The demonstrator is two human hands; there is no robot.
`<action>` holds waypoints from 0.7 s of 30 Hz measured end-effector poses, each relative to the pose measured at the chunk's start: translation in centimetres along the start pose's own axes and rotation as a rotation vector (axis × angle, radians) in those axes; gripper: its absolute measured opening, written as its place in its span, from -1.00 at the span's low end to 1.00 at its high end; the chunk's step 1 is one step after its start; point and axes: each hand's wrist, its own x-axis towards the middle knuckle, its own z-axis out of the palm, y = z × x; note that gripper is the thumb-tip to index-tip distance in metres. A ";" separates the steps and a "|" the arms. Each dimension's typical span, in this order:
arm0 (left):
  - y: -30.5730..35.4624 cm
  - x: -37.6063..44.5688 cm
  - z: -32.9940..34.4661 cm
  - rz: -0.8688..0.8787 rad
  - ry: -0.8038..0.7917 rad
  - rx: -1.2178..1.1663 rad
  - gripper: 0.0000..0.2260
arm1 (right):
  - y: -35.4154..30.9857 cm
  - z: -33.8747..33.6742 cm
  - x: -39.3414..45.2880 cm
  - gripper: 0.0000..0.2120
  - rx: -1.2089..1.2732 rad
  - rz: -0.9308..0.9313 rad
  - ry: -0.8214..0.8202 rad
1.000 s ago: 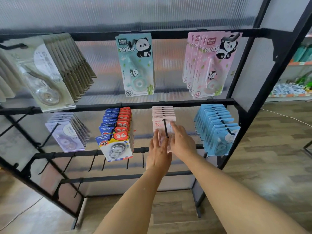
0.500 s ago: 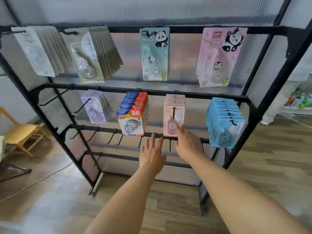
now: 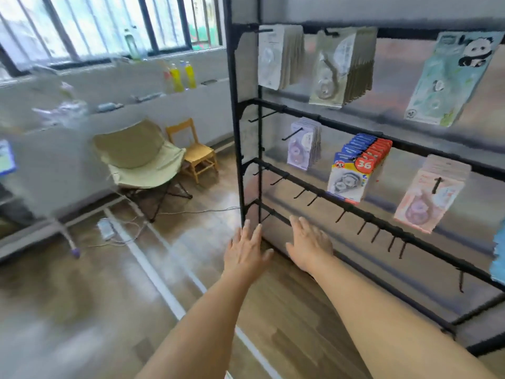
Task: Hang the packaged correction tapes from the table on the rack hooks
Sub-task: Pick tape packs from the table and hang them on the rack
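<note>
Looking at this one, both hands were empty. The left hand (image 3: pixel 247 251) sat at lower centre of the frame with fingers straight and a bit spread, holding nothing, and the right hand (image 3: pixel 308 246) just beside it was the same, flat and relaxed, in front of the rack's (image 3: pixel 235 127) bottom left corner. Neither was touching a pack as far as I could tell.

The correction tape packs in view were all on hooks already: a pink stack (image 3: pixel 429 198) at the right edge, a blue-and-red stack marked 36 (image 3: pixel 355 170) to its left, a lilac stack (image 3: pixel 303 147) further left, pale grey ones (image 3: pixel 278 56) along the top, and a panda card (image 3: pixel 451 77) upper right. The table with the unhung packs wasn't clearly in shot, and the left side of the frame was smeared with blur. A folding chair (image 3: pixel 139 154) and a little wooden chair (image 3: pixel 195 150) stood by the wall there.

Handling-wise, my guess: these were light blister cards, with a stiff flat card back and a clear plastic bubble over the tape. The card should bend if you squeeze it hard, and the bubble is probably slick. I'd pinch the card near its top edge, either side of the hang hole, so the hole stays clear for the hook. Several bare hooks (image 3: pixel 366 228) along the lower rail looked like the obvious spots.
</note>
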 end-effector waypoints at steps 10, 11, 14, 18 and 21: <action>-20.9 -4.6 -7.0 -0.342 0.099 0.028 -0.39 | -22.1 3.0 4.6 -0.38 -0.064 -0.326 -0.069; -23.6 -5.0 -7.8 -0.375 0.110 0.022 -0.39 | -24.9 3.5 5.0 -0.37 -0.072 -0.344 -0.082; -30.0 -6.3 -9.6 -0.453 0.120 0.010 -0.40 | -31.7 4.6 5.8 -0.33 -0.102 -0.392 -0.100; -37.0 -8.2 -11.2 -0.551 0.128 0.000 -0.40 | -39.3 5.9 6.5 -0.33 -0.109 -0.474 -0.117; -42.0 -9.5 -12.1 -0.640 0.136 -0.013 -0.40 | -45.0 6.9 7.3 -0.34 -0.140 -0.559 -0.135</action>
